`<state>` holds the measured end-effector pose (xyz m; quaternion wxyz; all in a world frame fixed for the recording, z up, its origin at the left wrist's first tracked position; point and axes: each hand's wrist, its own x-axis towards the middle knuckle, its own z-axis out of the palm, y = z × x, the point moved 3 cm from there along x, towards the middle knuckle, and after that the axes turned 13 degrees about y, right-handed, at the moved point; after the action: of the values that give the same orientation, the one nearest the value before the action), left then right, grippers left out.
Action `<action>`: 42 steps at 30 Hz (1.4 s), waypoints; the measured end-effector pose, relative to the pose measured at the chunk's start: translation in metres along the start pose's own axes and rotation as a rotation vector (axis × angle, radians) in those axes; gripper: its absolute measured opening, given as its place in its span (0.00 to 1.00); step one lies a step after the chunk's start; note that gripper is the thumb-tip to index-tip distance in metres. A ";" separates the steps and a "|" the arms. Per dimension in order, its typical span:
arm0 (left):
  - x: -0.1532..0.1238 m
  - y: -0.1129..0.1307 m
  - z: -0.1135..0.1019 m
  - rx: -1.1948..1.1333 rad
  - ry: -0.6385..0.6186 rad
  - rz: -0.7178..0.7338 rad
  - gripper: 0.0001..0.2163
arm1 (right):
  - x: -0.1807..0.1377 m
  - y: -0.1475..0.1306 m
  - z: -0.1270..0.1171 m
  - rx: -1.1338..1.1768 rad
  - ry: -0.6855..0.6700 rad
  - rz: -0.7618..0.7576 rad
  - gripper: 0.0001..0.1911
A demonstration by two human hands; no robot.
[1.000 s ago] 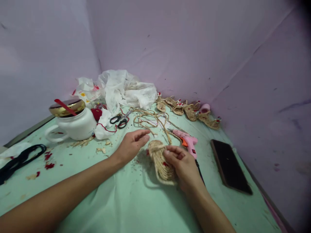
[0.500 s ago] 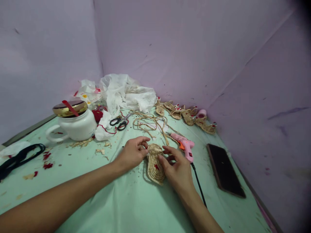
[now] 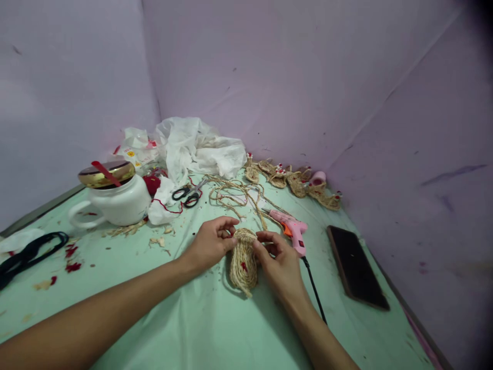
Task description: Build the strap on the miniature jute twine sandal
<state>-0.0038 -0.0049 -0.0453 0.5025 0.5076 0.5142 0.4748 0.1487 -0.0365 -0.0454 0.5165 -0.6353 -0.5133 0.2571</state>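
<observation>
Between my hands is a small slipper of coiled jute rope (image 3: 242,275), with a red mark on its sole and a band across its far end. My left hand (image 3: 213,240) pinches the far left edge, fingers curled and thumb against the rope. On the opposite edge, my right hand (image 3: 279,259) grips with thumb and bent fingers. The near end of the slipper hangs slightly over the green cloth. Just beyond lies loose jute twine (image 3: 234,194). A pink hot glue gun (image 3: 295,228) with an orange trigger rests right of the slipper.
Scissors (image 3: 188,195), a white mug (image 3: 121,203) with a gold lid and white plastic bags (image 3: 200,146) stand back left. Several finished jute slippers (image 3: 296,184) line the wall. A phone (image 3: 356,267) lies right; dark cord (image 3: 31,259) lies far left.
The slipper has turned slightly between my hands, its near end tilting and shifting a little left. My fingers stay at its far edges. The camera view has shifted slightly.
</observation>
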 end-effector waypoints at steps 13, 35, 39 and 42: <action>-0.002 0.008 -0.007 -0.282 0.043 -0.160 0.12 | -0.005 -0.005 0.001 0.420 -0.050 0.524 0.18; -0.005 0.042 -0.050 0.069 0.487 0.171 0.05 | -0.004 -0.006 -0.003 0.481 -0.021 0.563 0.18; 0.008 0.034 -0.055 -0.048 0.370 0.027 0.10 | -0.004 -0.001 -0.001 0.442 -0.034 0.562 0.19; 0.010 0.027 -0.051 -0.023 0.205 -0.116 0.11 | -0.003 0.005 -0.003 0.278 -0.066 0.479 0.20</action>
<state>-0.0535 0.0070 -0.0167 0.4798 0.4200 0.5859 0.5000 0.1520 -0.0395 -0.0498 0.5064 -0.6528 -0.3249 0.4602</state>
